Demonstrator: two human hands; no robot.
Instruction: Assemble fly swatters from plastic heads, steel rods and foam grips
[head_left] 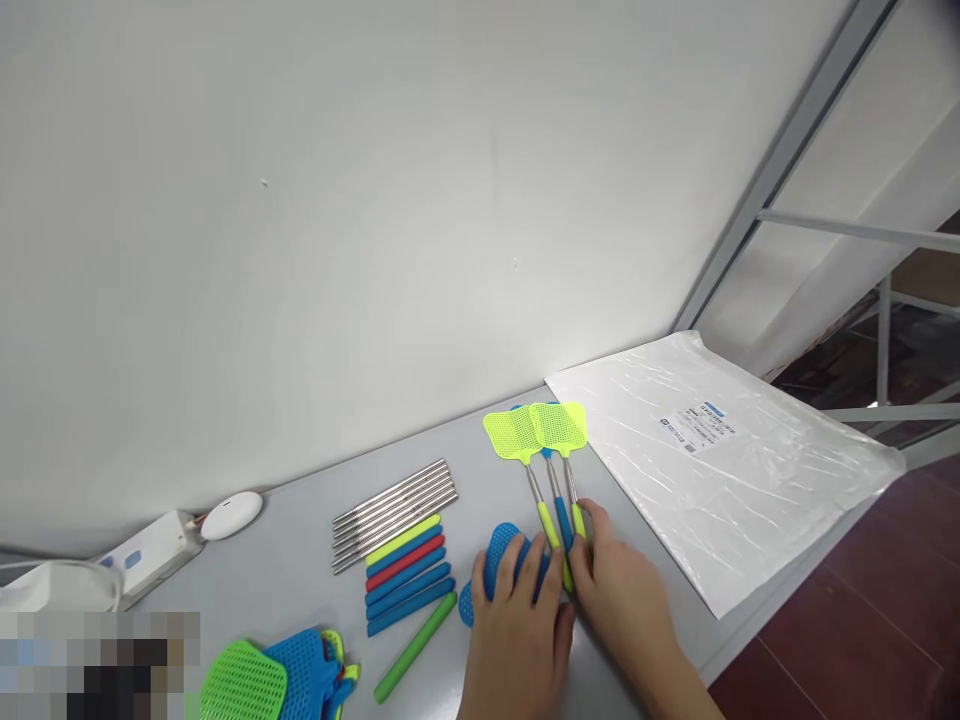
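Assembled fly swatters lie together: two have yellow mesh heads and yellow grips, and a blue one is between them, its head mostly covered. My right hand has its thumb and forefinger closed around the grip of the rightmost yellow fly swatter. Palm down, my left hand rests with fingers spread over blue mesh swatter heads, its fingertips beside the left yellow grip. Part of the blue pieces is hidden under that hand.
Left of my hands are metal rods, coloured grip tubes and a green tube. Loose mesh heads lie front left, near a power strip and a white oval device. A white plastic package covers the table's right end.
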